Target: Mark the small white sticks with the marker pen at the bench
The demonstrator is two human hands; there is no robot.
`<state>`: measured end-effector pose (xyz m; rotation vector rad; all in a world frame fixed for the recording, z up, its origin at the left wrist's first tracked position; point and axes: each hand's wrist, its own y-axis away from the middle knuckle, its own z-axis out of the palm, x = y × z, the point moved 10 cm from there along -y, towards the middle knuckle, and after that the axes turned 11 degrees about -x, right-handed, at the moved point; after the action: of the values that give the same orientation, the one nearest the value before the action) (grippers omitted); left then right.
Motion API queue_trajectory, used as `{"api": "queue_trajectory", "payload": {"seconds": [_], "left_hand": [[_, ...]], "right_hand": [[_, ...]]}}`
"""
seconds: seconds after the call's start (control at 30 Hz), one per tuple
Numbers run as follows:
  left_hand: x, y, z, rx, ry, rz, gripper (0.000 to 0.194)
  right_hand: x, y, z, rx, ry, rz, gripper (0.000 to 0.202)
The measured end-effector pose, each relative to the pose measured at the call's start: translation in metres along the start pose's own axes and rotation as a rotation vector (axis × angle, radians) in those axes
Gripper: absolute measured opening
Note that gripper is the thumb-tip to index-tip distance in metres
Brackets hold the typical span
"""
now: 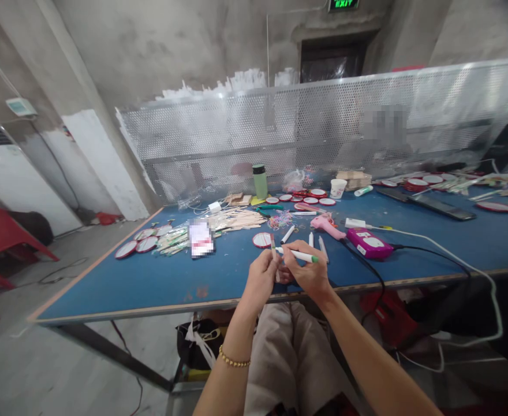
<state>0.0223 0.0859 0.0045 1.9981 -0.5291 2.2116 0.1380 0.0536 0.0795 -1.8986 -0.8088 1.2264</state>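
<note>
My left hand (260, 277) is closed around a flat wooden craft stick (273, 245), held upright near the table's front edge, with a reddish patch by its top. In my right hand (311, 274) is a white marker (298, 253) with a green end, gripped like a pen. Its tip points at the stick; whether they touch I cannot tell. Just behind my hands lie a red-rimmed white disc (261, 240) and a marker with a dark end (287, 234). Two more pale pens (323, 248) rest to the right.
A pink glue gun (328, 226) lies beside a magenta box (370, 244) with cables. Loose craft sticks (241, 219), a phone-like object (201, 238) and several discs (146, 244) spread leftward. A green bottle (260, 182) and paper cup (337, 188) stand at the back, before a perforated metal screen (219, 127).
</note>
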Motion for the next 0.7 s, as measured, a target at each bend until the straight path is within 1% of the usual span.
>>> {"api": "queue_trajectory", "payload": {"seconds": [0.2,0.47,0.7], "left_hand": [[-0.004,-0.0009,0.0005,-0.007,0.031,-0.019,0.039],[0.0002,0.0006,0.0009,-0.004,0.021,-0.003,0.037],[-0.0019,0.0002,0.0001,-0.002,0.027,-0.011,0.04]], "right_hand": [[0.0025,0.0006,-0.0018,0.012,0.007,0.021,0.017],[0.0018,0.0,-0.0004,0.0,0.007,0.014,0.018],[-0.0008,-0.0007,-0.0005,-0.008,0.017,0.004,0.017]]}}
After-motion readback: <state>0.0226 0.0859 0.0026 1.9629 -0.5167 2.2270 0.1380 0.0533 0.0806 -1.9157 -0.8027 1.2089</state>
